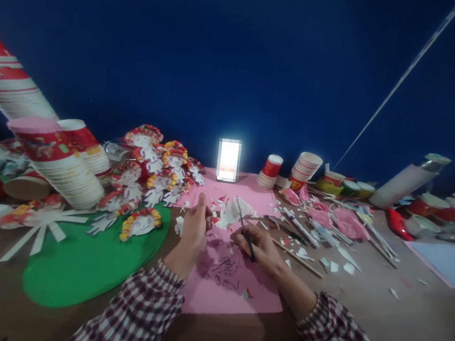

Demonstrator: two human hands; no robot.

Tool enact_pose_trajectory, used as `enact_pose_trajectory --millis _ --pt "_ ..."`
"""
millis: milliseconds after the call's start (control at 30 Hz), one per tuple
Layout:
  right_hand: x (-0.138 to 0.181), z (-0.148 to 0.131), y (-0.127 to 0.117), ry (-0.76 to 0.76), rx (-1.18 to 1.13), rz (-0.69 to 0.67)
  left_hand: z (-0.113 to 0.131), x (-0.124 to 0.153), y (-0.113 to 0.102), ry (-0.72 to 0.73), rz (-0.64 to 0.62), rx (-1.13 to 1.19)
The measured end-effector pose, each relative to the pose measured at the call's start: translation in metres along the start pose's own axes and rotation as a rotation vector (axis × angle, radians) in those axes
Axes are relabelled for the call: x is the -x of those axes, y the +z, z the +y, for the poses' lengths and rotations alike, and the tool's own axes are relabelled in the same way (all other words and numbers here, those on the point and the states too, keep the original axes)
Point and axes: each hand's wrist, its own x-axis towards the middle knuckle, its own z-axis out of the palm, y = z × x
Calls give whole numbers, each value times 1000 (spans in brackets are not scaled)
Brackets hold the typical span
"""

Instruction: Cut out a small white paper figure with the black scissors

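Note:
My right hand (262, 247) grips a pair of black-handled scissors (249, 243), whose blades point up and away, across a piece of white paper (233, 212). To the left, my left hand (196, 224) is closed, thumb raised and fingers curled toward the white paper. Whether those fingers pinch the paper's edge or something small is hidden. Beneath both hands lies a pink sheet (234, 301) with dark scribbled marks and scattered scraps.
Decorated paper figures (140, 224) crowd the left, partly on a green oval mat (90, 270). Behind them lean stacked paper cups (68, 170). A bright phone-like screen (228, 161) stands at the back. Pens (300, 230), a wooden stick (297, 257) and paper scraps lie right.

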Motion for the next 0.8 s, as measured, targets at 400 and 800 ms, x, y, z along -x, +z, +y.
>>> enact_pose_trajectory --millis 400,800 --pt "2 3 2 15 -6 -53 -5 4 5 -139 -275 -15" --pt "3 -1 3 33 33 -46 -9 3 6 -112 -249 4"
